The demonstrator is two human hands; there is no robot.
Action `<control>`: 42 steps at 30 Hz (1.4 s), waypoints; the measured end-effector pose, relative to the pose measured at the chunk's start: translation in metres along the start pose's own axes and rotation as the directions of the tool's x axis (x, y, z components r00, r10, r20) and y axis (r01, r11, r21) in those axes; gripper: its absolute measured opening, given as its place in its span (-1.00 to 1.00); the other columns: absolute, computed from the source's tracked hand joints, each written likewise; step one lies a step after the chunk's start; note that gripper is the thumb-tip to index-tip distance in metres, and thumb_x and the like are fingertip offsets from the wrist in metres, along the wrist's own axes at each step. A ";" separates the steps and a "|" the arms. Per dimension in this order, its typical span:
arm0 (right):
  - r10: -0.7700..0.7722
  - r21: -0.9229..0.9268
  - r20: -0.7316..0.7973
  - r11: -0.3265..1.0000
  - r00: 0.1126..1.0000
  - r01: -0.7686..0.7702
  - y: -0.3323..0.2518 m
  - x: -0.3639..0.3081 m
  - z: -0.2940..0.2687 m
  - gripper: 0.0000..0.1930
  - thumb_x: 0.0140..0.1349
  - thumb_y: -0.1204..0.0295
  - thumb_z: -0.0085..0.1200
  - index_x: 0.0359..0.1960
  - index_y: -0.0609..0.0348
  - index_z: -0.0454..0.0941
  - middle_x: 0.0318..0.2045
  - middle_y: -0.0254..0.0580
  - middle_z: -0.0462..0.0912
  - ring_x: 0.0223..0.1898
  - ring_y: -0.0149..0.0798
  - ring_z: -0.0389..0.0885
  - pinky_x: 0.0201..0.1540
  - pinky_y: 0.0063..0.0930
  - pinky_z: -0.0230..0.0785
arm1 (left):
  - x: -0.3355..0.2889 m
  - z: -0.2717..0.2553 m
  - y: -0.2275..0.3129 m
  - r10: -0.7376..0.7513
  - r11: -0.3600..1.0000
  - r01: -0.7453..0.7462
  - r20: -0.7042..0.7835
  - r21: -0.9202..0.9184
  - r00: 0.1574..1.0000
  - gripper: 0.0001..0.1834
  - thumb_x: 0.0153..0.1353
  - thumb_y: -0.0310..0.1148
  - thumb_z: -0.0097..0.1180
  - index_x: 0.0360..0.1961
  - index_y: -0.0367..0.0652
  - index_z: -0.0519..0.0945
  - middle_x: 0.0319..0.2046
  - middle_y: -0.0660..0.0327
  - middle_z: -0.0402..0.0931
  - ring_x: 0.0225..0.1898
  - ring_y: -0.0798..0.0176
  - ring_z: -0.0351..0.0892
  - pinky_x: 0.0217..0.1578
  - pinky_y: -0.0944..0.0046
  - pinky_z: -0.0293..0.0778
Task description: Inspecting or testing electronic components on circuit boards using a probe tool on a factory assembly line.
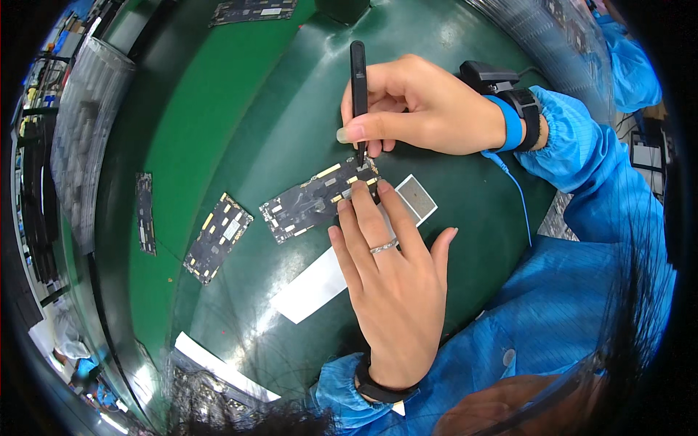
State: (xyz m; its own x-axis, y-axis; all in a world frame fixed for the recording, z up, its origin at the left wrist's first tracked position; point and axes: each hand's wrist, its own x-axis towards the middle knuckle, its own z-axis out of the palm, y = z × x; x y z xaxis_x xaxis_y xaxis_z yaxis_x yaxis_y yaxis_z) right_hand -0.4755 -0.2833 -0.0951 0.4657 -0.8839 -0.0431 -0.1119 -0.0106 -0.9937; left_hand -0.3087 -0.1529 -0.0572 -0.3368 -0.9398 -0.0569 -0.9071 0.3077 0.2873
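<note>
A long black circuit board (313, 201) with tan and white parts lies on the green work surface. Flat on its near edge rest the outstretched fingertips of my left hand (392, 283), which is open and wears a ring. My right hand (429, 109) is closed around slim black tweezers (359, 80), held nearly upright. Their tips point down at the board's right end; whether they grip a small part there is too fine to tell. Under and beside my left hand lie a white paper strip (313, 287) and a grey rectangle with a white border (418, 198).
A smaller circuit board (218, 238) lies left of the worked one, and a narrow board (145, 213) farther left. Another board (253, 11) sits at the top. Clear plastic trays (91, 123) stand at the left. A blue cord (520, 196) hangs from my right wristband.
</note>
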 end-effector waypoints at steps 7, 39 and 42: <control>-0.030 -0.016 0.018 0.999 0.999 0.030 0.004 0.005 -0.003 -0.73 0.43 0.29 0.31 -0.20 0.30 0.66 -0.41 -0.19 0.75 -0.39 -0.41 0.75 -0.29 -0.52 0.62 | 0.004 0.000 0.002 -0.013 1.000 0.012 0.026 0.021 1.000 -0.10 0.26 0.02 0.38 0.40 -0.43 0.37 0.38 -0.22 0.26 0.37 -0.29 0.37 0.33 -0.28 0.44; -0.093 -0.091 0.207 0.989 0.974 0.113 -0.017 -0.041 0.021 -0.77 0.37 0.36 0.35 -0.19 0.33 0.67 -0.42 -0.08 0.77 -0.43 -0.27 0.75 -0.33 -0.46 0.59 | -0.053 -0.012 0.039 0.062 0.996 -0.073 0.222 0.042 0.973 -0.03 0.14 0.23 0.36 0.42 -0.22 0.46 0.43 -0.34 0.26 0.35 -0.30 0.44 0.37 -0.15 0.41; -0.097 -0.130 0.254 0.983 0.962 0.133 -0.015 -0.039 0.022 -0.76 0.38 0.35 0.34 -0.20 0.32 0.67 -0.45 -0.07 0.76 -0.47 -0.23 0.72 -0.38 -0.44 0.56 | -0.053 -0.007 0.037 0.043 0.994 -0.063 0.214 0.088 0.976 -0.02 0.10 0.23 0.39 0.40 -0.22 0.48 0.43 -0.32 0.27 0.35 -0.29 0.43 0.38 -0.16 0.39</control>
State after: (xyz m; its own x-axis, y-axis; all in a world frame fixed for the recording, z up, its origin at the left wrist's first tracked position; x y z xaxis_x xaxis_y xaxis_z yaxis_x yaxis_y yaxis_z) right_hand -0.4728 -0.2382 -0.0805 0.6821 -0.7307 0.0284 -0.1617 -0.1886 -0.9686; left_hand -0.3232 -0.0927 -0.0368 -0.4217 -0.8723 -0.2475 -0.9027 0.3783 0.2048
